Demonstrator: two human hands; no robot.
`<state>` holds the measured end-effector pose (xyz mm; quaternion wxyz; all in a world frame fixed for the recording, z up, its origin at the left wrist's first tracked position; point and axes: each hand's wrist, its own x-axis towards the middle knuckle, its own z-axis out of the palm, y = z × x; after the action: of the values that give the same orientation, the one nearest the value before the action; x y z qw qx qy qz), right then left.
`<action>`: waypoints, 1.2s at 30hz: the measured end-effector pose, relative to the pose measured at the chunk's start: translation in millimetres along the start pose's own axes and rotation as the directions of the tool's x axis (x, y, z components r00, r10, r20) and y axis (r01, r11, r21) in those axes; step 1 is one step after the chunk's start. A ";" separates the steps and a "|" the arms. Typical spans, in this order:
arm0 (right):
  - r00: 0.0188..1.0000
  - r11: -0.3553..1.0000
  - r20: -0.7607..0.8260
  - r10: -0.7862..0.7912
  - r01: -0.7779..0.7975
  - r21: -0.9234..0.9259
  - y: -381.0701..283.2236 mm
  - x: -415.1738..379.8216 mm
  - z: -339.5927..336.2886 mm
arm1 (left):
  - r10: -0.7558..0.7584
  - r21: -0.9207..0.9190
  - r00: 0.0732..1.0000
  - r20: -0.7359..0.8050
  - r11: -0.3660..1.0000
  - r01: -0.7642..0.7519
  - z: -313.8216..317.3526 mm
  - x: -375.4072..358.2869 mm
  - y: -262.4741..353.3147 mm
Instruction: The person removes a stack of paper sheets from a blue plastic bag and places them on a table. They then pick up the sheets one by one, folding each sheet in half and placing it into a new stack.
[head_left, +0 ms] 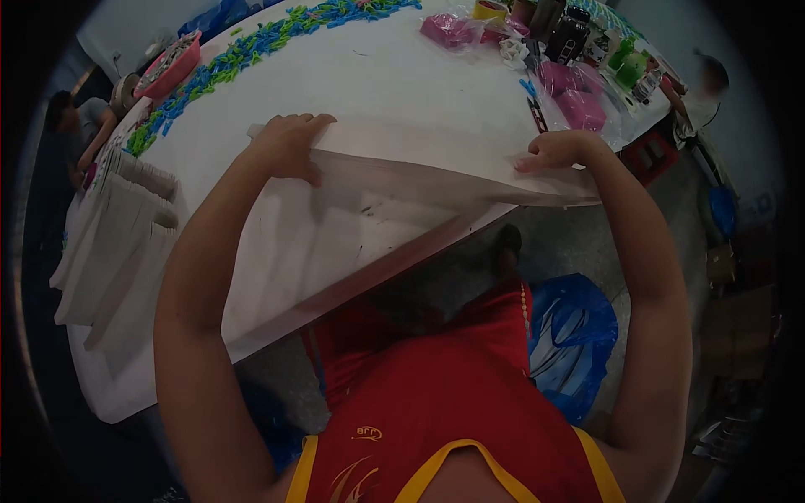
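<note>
A long, thin white sheet (402,151) stretches between my two hands above the table's near edge. Its left end lies under my left hand (291,146), whose fingers bend over the far side while the thumb points down in front. My right hand (560,152) pinches the sheet near its right end with curled fingers. Between the hands the sheet's near edge is lifted and sags toward the right. Below it shows the white tabletop (285,268), with a few dark marks.
Stacked white sheets (122,243) stand at the left. Blue and green clips (277,38) line the far side, beside a pink basket (170,67). Pink packets (579,96), a dark pen-like tool (537,115) and bottles lie right. People sit at both sides; a blue bag (574,335) is below.
</note>
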<state>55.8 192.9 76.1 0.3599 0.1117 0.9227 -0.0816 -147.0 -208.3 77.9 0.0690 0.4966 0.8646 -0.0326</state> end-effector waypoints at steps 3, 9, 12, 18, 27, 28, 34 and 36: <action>0.949 0.998 -0.313 -0.032 0.048 0.043 -16.3 -28.9 10.3 | 0.004 0.003 0.999 -0.051 1.000 -0.003 9.2 3.7 -3.8; 0.437 0.772 -0.895 -0.092 0.599 0.213 -68.7 -87.6 34.1 | -0.023 -0.005 0.995 -0.098 1.000 0.023 10.9 0.7 -1.5; 0.274 0.525 -0.961 0.041 0.812 0.254 -107.1 -146.2 44.6 | -0.019 -0.028 0.994 -0.106 0.999 0.016 12.1 -0.3 -1.7; -0.063 0.013 -0.850 -0.523 0.997 -0.082 -141.6 -211.0 47.1 | 0.011 0.000 0.985 -0.171 1.000 -0.011 18.3 1.0 -1.8; 0.086 -0.170 -0.770 -0.633 0.954 0.247 -141.9 -234.2 53.6 | 0.006 -0.014 0.987 -0.158 1.000 -0.008 18.9 2.8 -0.4; 0.069 -0.178 -0.770 -0.634 0.956 0.233 -147.1 -232.0 48.5 | 0.029 0.002 0.980 -0.196 1.000 -0.030 20.4 3.7 -2.9; -0.025 -0.217 -0.754 -0.657 0.963 0.157 -163.0 -219.5 29.8 | 0.028 0.007 0.977 -0.210 1.000 -0.027 19.6 3.0 0.5; -0.141 -0.241 -0.717 -0.683 0.970 0.039 -159.1 -215.4 35.6 | 0.036 0.008 0.976 -0.217 0.999 -0.035 18.9 2.3 0.8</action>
<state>190.9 0.0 208.3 -0.0964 -0.4682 0.6646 -0.5743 -145.9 -208.3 58.9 -0.0261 0.5126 0.8580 0.0212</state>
